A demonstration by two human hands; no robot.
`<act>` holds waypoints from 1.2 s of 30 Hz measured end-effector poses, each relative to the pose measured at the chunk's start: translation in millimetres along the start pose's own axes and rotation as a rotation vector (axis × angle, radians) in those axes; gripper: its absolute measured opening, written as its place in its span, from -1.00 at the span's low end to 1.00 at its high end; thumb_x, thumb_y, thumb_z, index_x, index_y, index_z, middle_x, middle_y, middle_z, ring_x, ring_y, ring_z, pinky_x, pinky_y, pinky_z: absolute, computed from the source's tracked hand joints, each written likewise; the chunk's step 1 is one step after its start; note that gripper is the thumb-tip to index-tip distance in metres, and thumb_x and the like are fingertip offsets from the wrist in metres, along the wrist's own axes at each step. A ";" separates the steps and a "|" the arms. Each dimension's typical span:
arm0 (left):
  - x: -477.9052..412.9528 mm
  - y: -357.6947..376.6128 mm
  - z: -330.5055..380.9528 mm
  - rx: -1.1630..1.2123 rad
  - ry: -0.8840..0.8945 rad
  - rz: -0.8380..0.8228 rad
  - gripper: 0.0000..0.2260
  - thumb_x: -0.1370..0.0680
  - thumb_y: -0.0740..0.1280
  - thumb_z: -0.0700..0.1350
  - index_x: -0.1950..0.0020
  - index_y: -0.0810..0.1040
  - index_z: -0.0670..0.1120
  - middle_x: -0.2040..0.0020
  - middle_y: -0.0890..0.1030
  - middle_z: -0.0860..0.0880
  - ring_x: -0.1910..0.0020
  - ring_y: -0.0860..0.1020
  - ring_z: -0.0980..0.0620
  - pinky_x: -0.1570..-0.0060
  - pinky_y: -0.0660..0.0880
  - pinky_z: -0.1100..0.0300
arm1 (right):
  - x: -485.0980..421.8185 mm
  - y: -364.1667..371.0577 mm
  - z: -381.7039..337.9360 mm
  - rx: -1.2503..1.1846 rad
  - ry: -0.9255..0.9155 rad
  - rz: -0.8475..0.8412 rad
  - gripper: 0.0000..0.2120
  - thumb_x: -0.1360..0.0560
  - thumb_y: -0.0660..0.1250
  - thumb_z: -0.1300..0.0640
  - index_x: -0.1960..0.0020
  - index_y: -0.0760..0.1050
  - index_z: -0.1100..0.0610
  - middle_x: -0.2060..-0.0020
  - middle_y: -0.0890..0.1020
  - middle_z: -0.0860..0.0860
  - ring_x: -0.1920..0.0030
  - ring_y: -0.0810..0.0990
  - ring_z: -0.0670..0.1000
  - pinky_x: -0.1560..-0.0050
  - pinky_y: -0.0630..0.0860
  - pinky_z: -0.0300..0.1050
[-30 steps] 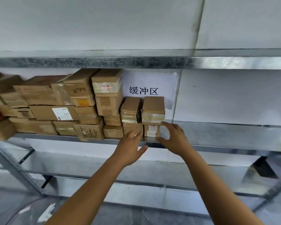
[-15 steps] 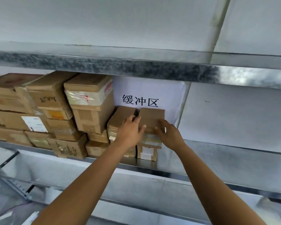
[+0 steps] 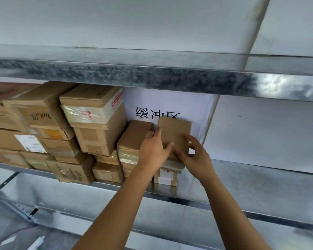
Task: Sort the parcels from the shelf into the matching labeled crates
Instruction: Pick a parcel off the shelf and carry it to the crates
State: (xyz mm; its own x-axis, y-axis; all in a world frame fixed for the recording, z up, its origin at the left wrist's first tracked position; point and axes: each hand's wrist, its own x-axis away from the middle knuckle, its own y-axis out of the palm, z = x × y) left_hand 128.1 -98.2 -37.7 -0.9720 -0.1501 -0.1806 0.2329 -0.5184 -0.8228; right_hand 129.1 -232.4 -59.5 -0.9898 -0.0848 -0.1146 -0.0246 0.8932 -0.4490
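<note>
Entry, largest item first; we take the paper sign (image 3: pixel 170 103) on the back wall as our landmark.

1. Metal shelf (image 3: pixel 251 177): the deck runs below the sign, bare to the sign's right. We see no crates.
2. Stack of cardboard parcels (image 3: pixel 49 127): left of the sign, several layers deep. The nearest to the sign is a large box (image 3: pixel 94 112) with clear tape and a red-printed label.
3. Taped parcel (image 3: pixel 134 139): below the sign's left part, leaning against the large box.
4. Held parcel (image 3: pixel 175 130): a small plain brown carton directly in front of the sign, its top edge covering the foot of the sign's last character. Its long axis runs up toward the sign and it is tipped back, with the plain broad face toward us. No label shows on that face.
5. Labelled parcel (image 3: pixel 165 176): beneath the held parcel, on the deck, with a white sticker facing us.
6. Left hand (image 3: pixel 154 150): grips the held parcel's left edge, fingers curled behind and thumb laid across the face.
7. Right hand (image 3: pixel 197 157): pinches the lower right corner, forefinger up the right edge and thumb under the bottom.

Judgement: both hands sit at the carton's lower end, equally near. We reckon the next move is a pull away from the sign, toward us and down, clearing the labelled parcel. The carton must then be turned to find its label.
</note>
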 end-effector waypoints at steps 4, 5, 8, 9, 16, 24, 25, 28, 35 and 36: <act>13.9 -18.4 -6.1 0.054 0.013 0.012 -0.27 -0.49 0.35 0.10 -0.53 0.04 -0.04 -0.36 0.29 -0.11 -0.33 0.34 -0.06 -0.23 0.33 0.14 | 14.7 1.2 -5.7 -0.107 -0.026 0.043 -0.33 -0.47 0.39 0.08 -0.46 0.12 -0.09 -0.14 0.42 -0.08 0.02 0.56 0.00 0.30 0.52 -0.39; 17.2 -22.5 -7.8 0.071 -0.001 0.003 -0.22 -0.47 0.37 0.10 -0.53 0.00 -0.04 -0.38 0.25 -0.11 -0.34 0.32 -0.06 -0.25 0.32 0.14 | 17.9 0.7 -8.6 -0.116 -0.017 0.049 -0.29 -0.47 0.39 0.08 -0.48 0.08 -0.07 -0.16 0.43 -0.07 -0.01 0.56 0.01 0.26 0.51 -0.38; 30.3 -33.0 -14.8 0.108 -0.026 -0.034 -0.08 -0.40 0.45 0.08 -0.54 -0.09 -0.06 -0.41 0.18 -0.10 -0.38 0.27 -0.06 -0.31 0.28 0.13 | 33.7 2.1 -22.7 -0.154 0.032 0.064 -0.33 -0.49 0.34 0.06 -0.49 0.08 -0.02 -0.28 0.40 0.00 -0.07 0.50 0.00 0.02 0.42 -0.21; 35.5 -35.7 -17.4 0.126 -0.018 -0.041 -0.09 -0.38 0.47 0.07 -0.53 -0.04 -0.06 -0.38 0.20 -0.09 -0.36 0.28 -0.05 -0.29 0.29 0.14 | 40.7 2.9 -28.1 -0.175 0.040 0.078 -0.36 -0.50 0.32 0.05 -0.49 0.10 -0.01 -0.28 0.39 0.00 -0.07 0.47 -0.01 -0.01 0.38 -0.18; 82.2 -58.6 -41.7 0.257 0.049 -0.141 -0.26 -0.37 0.45 0.12 -0.43 0.19 -0.05 -0.37 0.26 -0.03 -0.35 0.30 -0.02 -0.27 0.34 0.11 | 100.8 12.6 -54.5 -0.333 0.057 0.173 -0.68 -0.49 0.15 -0.17 -0.22 0.37 -0.19 -0.16 0.44 -0.08 -0.14 0.44 -0.04 -0.12 0.37 -0.10; 145.0 -86.8 -83.2 0.654 0.134 -0.307 -0.18 -0.30 0.30 0.42 -0.46 0.22 0.09 -0.39 0.39 0.08 -0.36 0.36 0.09 -0.34 0.34 0.06 | 180.3 36.4 -72.8 -0.395 0.062 0.260 -0.64 -0.35 0.12 -0.28 0.02 0.44 -0.09 -0.02 0.57 -0.12 -0.11 0.53 -0.02 -0.15 0.46 0.01; 149.8 -88.3 -85.8 0.686 0.127 -0.313 -0.22 -0.31 0.28 0.43 -0.42 0.28 0.06 -0.34 0.44 0.10 -0.31 0.41 0.14 -0.28 0.38 0.14 | 187.0 37.5 -73.6 -0.406 0.085 0.275 -0.64 -0.37 0.14 -0.27 0.03 0.43 -0.04 -0.02 0.57 -0.07 -0.11 0.54 0.01 -0.13 0.48 0.03; 169.9 -96.4 -85.9 0.805 0.132 -0.318 -0.69 -0.48 0.23 0.19 -0.15 0.40 0.09 -0.09 0.53 0.18 -0.07 0.48 0.30 0.02 0.42 0.43 | 211.0 41.4 -76.9 -0.498 0.150 0.353 -0.74 -0.50 0.21 -0.11 0.13 0.38 0.10 0.02 0.56 0.04 -0.05 0.56 0.04 0.00 0.53 -0.04; 207.7 -99.6 -79.5 0.953 0.091 -0.382 -0.84 -0.61 0.09 0.02 0.04 0.40 0.00 0.05 0.56 0.11 0.04 0.55 0.18 0.08 0.49 0.37 | 257.9 38.8 -74.7 -0.568 0.139 0.450 -0.85 -0.52 0.28 0.12 0.17 0.35 0.13 0.02 0.59 -0.01 0.16 0.58 -0.14 0.14 0.51 -0.13; 211.0 -99.0 -77.2 0.952 0.100 -0.383 -0.86 -0.60 0.11 0.02 0.04 0.40 0.00 0.03 0.56 0.10 0.03 0.54 0.16 0.08 0.49 0.36 | 263.9 37.0 -73.4 -0.563 0.122 0.430 -0.91 -0.51 0.29 0.14 0.11 0.38 0.11 0.01 0.58 -0.01 0.19 0.59 -0.18 0.15 0.51 -0.14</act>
State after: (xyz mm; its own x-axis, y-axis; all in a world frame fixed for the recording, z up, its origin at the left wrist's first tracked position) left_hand -102.4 -13.6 -36.0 -0.9740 0.2133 -0.0761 -0.2077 -0.9753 -0.0749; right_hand -143.3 -189.3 -41.3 -0.9359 0.3465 -0.0637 0.3351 0.9313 0.1427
